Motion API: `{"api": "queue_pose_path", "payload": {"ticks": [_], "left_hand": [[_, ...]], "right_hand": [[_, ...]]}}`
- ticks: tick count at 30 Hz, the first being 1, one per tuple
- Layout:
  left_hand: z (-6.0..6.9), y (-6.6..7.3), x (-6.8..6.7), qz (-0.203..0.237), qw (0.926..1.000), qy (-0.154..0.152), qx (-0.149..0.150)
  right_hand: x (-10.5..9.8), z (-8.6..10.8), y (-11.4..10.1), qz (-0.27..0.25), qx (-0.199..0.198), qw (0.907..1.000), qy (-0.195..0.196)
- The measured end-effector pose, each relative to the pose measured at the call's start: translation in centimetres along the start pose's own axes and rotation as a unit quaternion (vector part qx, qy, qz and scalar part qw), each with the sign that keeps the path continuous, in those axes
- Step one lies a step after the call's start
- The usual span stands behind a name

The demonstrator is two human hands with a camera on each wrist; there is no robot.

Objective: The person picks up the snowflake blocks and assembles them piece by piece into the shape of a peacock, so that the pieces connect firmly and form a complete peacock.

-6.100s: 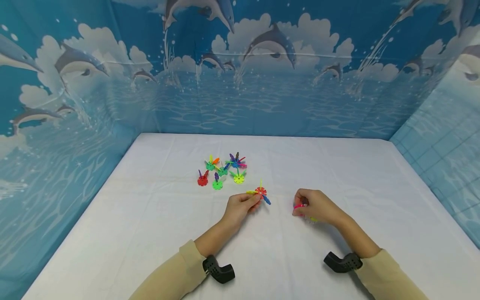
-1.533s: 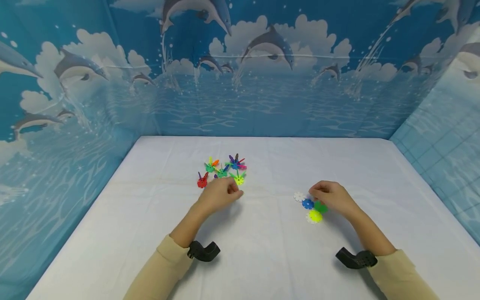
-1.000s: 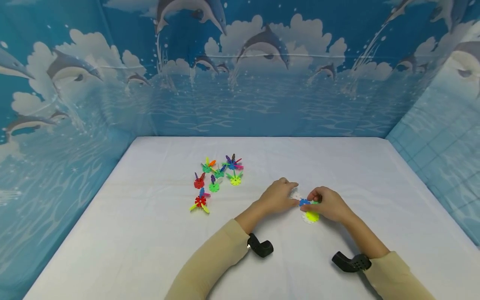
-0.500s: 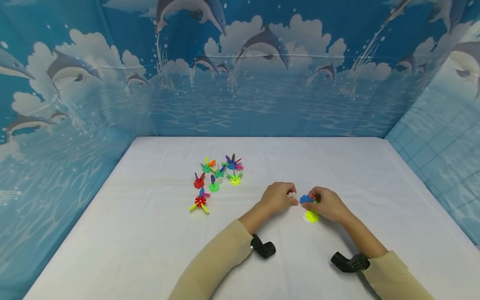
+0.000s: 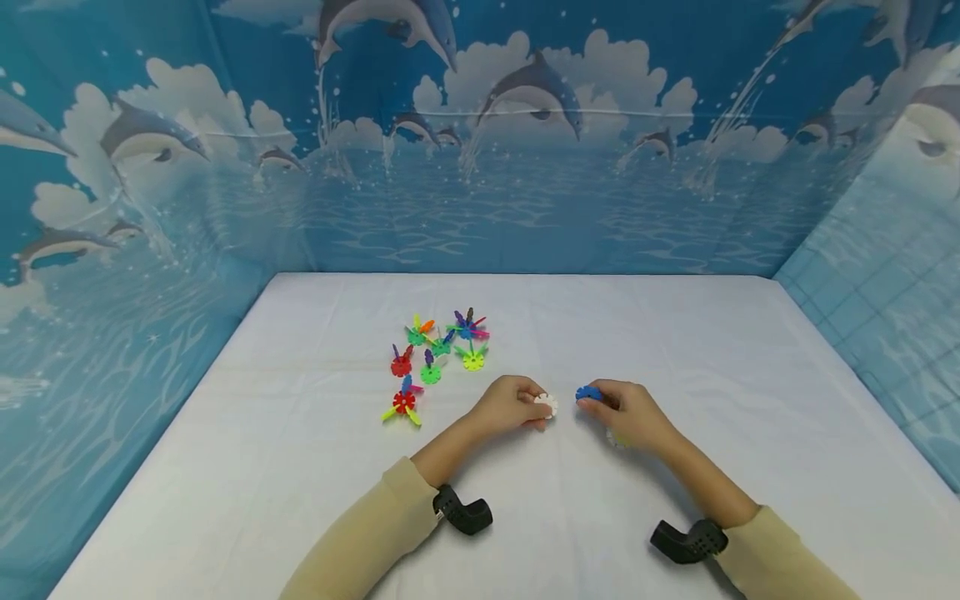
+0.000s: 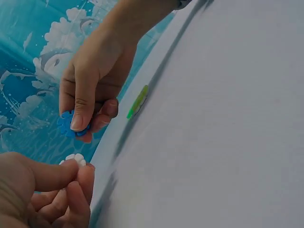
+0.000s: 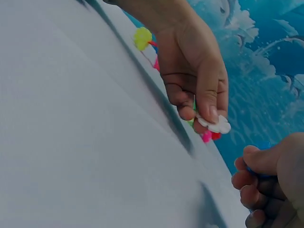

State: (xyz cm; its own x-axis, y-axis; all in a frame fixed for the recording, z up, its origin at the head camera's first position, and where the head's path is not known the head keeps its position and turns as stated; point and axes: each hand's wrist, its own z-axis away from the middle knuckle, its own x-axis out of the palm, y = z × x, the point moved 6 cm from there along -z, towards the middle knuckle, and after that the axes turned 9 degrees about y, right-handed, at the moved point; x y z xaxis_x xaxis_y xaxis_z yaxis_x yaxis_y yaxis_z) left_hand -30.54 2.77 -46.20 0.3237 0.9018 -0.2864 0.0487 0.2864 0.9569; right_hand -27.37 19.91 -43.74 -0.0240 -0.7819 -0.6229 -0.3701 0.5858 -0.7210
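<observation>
In the head view my left hand pinches a white notched disc between thumb and fingers. Across a small gap, my right hand pinches a blue notched disc. Both discs are held above the cloth, apart from each other. The left wrist view shows the blue disc in the right fingers above the white disc. A yellow-green disc lies on the cloth there; in the head view the right hand mostly covers it.
To the left stands a group of several joined disc pieces, among them a red one with yellow arms, a yellow one and a dark red one. White cloth covers the table; a dolphin-print curtain hangs behind.
The left hand has drawn back left with the white disc. The right hand has lifted the blue disc and moved slightly left. Earlier, the red piece with yellow arms came to rest beside the group.
</observation>
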Motion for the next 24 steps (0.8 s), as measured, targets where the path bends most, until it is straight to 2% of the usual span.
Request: {"api": "queue_pose_path", "payload": {"ticks": [3, 7, 10, 14, 20, 24], "left_hand": [[0.7, -1.1, -0.9, 0.066, 0.9969, 0.017, -0.04], [1.3, -2.1, -1.6, 0.151, 0.9837, 0.034, -0.091], [1.6, -2.3, -1.8, 0.199, 0.9718, 0.035, -0.12], [1.9, -2.3, -1.8, 0.228, 0.9638, 0.024, -0.136], [2.0, -2.2, -1.5, 0.236, 0.9637, 0.002, -0.125], [2.0, -2.3, -1.2, 0.201, 0.9725, -0.014, -0.117]], "right_hand": [[1.8, 0.1, -1.4, -0.012, -0.029, 0.9992, -0.023], [3.6, 0.1, -2.7, -0.006, -0.051, 0.9981, -0.034], [4.1, 0.2, -3.2, 0.008, -0.071, 0.9973, -0.014], [4.3, 0.4, -3.4, 0.045, -0.114, 0.9922, 0.02], [4.3, 0.8, -3.8, 0.093, -0.185, 0.9771, 0.049], [4.6, 1.1, -3.9, 0.115, -0.212, 0.9693, 0.048]]}}
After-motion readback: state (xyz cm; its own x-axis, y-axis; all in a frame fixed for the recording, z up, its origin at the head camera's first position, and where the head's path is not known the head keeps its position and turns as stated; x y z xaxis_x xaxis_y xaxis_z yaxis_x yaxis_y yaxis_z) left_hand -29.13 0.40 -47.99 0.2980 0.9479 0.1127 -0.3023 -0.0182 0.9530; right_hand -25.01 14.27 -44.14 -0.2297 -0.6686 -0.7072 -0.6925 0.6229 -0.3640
